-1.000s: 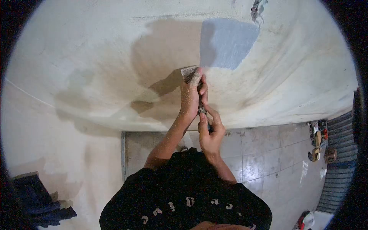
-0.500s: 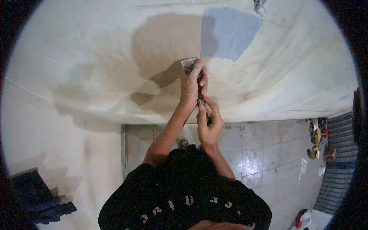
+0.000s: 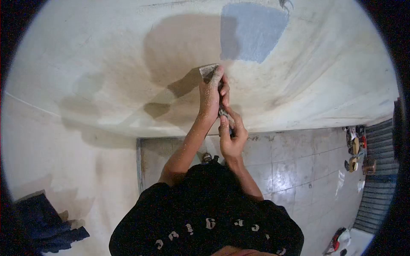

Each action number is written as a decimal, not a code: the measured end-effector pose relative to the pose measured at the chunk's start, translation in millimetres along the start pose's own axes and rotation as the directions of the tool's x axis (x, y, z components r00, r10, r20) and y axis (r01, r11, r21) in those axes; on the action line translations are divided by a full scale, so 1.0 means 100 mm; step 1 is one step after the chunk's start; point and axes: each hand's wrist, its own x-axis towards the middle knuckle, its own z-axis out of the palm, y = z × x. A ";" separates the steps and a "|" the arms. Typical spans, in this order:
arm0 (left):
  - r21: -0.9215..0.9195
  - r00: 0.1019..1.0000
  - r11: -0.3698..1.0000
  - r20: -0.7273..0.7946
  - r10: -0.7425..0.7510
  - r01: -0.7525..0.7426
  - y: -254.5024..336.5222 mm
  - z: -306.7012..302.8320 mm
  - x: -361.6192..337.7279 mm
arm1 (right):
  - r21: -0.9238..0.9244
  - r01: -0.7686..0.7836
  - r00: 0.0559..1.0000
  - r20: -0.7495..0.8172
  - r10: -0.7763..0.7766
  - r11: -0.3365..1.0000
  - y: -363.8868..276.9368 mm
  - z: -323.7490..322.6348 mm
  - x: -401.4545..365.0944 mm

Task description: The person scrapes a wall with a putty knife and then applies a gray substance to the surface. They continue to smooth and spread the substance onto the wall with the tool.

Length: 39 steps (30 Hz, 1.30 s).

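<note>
I hold a putty scraper [image 3: 208, 71] against a cream plastered wall [image 3: 106, 64], its flat blade pressed to the surface just below a grey-blue patch [image 3: 252, 30]. My left hand [image 3: 210, 97], speckled with dust, grips the tool high up near the blade. My right hand [image 3: 230, 136] is closed around the lower end of the handle. Most of the handle is hidden by my fingers.
A tiled floor [image 3: 294, 166] lies below the wall to the right, with scattered small items [image 3: 353, 149] by a ribbed shutter [image 3: 378, 187]. A dark cloth heap [image 3: 47, 226] sits lower left. My black shirt [image 3: 205, 222] fills the bottom.
Both hands and the scraper have slid a little upward along the wall, nearer the grey-blue patch. The grip is unchanged.
</note>
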 end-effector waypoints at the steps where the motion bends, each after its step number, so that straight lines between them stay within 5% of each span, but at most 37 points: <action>1: -0.012 1.000 1.000 0.008 -0.013 0.013 -0.01 -0.02 0.00 | 0.010 -0.002 1.000 0.002 0.002 1.000 -0.01 0.00 0.00; 23: 0.037 1.000 0.999 0.004 0.031 -0.031 0.12 0.07 0.00 | -0.040 0.077 0.997 -0.004 -0.077 0.996 -0.06 0.04 0.08; 27: 0.085 0.994 0.991 0.032 0.103 -0.105 0.34 0.18 0.00 | 0.021 -0.013 1.000 -0.018 0.014 1.000 -0.29 0.07 0.13; 30: 0.046 0.999 0.998 0.004 0.038 -0.038 0.16 0.09 -0.05 | 0.023 -0.120 0.993 -0.002 0.120 0.993 -0.31 0.00 0.01; 36: 0.022 0.994 0.996 0.061 0.086 -0.087 0.44 0.27 0.00 | 0.057 -0.023 0.999 -0.026 0.024 0.998 -0.48 0.06 0.17; 39: -0.008 0.998 1.000 0.064 -0.013 0.013 0.25 0.14 -0.01 | 0.032 -0.051 0.999 -0.017 0.051 0.998 -0.39 0.01 0.10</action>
